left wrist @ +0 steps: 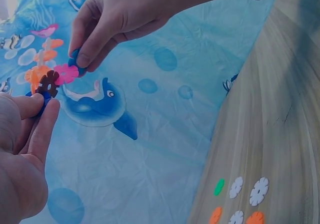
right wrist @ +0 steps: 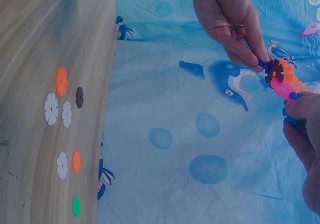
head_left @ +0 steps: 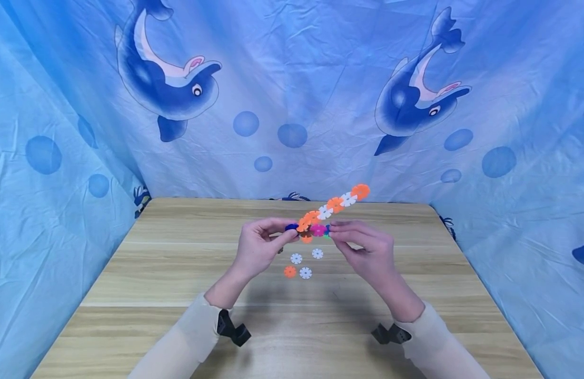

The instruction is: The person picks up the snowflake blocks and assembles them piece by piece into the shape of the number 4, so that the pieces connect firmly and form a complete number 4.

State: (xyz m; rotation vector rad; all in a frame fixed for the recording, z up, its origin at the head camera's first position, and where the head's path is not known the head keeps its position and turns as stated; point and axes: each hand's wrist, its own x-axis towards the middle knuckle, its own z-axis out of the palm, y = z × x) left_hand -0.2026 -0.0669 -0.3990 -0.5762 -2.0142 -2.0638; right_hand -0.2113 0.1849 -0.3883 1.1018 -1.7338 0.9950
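Above the table, both hands hold one assembly of interlocking snowflake discs. My left hand (head_left: pixel 259 246) pinches the dark blue disc (head_left: pixel 292 227) at its left end between thumb and fingers. At the other end my right hand (head_left: pixel 367 247) pinches a blue disc (left wrist: pixel 75 60). Between them sit a brown disc (left wrist: pixel 49 83) and a pink disc (head_left: pixel 318 230), joined edge to edge. From the middle, a chain of orange and white discs (head_left: pixel 336 204) slants up to the right, ending in an orange disc (head_left: pixel 360 191).
On the wooden table (head_left: pixel 178 289) below lie several loose discs: white discs (head_left: pixel 305 272), an orange disc (head_left: pixel 290 271), a green disc (right wrist: pixel 76 206) and a dark disc (right wrist: pixel 80 98). A blue dolphin-print curtain (head_left: pixel 292 95) surrounds the table's back and sides.
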